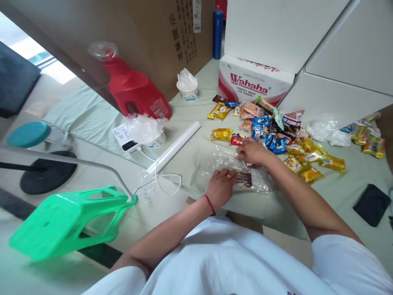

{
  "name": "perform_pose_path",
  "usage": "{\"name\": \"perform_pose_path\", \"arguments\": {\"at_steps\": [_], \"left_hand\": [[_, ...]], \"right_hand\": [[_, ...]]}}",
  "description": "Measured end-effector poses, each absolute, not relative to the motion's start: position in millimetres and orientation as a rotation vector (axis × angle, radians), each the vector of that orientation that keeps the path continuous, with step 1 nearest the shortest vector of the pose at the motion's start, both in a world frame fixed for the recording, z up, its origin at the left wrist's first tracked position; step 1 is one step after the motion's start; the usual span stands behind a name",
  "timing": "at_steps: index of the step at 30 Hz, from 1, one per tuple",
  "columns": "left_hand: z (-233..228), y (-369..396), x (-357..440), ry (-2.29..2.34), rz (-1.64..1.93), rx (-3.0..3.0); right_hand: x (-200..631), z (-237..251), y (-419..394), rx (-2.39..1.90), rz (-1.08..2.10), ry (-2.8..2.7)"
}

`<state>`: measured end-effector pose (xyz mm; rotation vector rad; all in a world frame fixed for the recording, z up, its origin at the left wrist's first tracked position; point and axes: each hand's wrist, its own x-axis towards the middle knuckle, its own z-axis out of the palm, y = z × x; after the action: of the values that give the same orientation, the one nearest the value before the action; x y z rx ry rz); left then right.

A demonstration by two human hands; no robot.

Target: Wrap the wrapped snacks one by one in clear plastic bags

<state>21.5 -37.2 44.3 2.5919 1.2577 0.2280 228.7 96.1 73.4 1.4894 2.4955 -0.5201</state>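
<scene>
Your left hand pinches a brown snack packet inside the clear plastic bag on the tabletop. Your right hand grips the bag's far edge.

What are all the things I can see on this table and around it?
Snack packets: many, mostly yellow, blue and red, heaped on the table's right.
Clear bag: one, under both hands.
Brown packet: one, on the clear bag.
Wahaha box: one, white and red, behind the snacks.
Detergent jug: one, red, far left.
Paper cup: one, white, holding plastic.
White roll: one, mid table.
Stool: one, green, tipped, on the floor.
Left hand: touches the brown packet.
Right hand: on the bag's far edge.
</scene>
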Motion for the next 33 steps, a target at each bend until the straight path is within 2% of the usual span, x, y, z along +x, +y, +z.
{"name": "perform_pose_path", "arguments": {"at_steps": [5,7,15,21,23,29,33], "left_hand": [[42.0,-35.5,22.3,1.256,0.244,2.601],[42.5,-34.3,23.2,1.241,0.235,2.613],[45.6,-28.1,26.2,1.210,0.244,2.605],[44.7,-28.9,27.5,1.221,0.230,2.582],[44.2,-29.3,27.8,1.222,0.240,2.580],[41.8,-31.3,26.3,1.233,0.253,2.599],[37.8,-31.4,21.4,1.235,0.270,2.560]], "right_hand": [[257.4,75.3,104.4,1.551,-0.248,2.450],[269.4,75.4,107.8,1.581,-0.235,2.462],[248.6,68.5,109.6,1.503,-0.344,2.484],[237.1,75.2,114.3,1.376,-0.695,2.711],[236.9,85.6,106.5,1.350,-0.713,2.748],[223.2,102.2,40.0,1.438,-0.288,2.696],[213.3,79.5,-10.9,1.451,-0.270,2.790]]}}
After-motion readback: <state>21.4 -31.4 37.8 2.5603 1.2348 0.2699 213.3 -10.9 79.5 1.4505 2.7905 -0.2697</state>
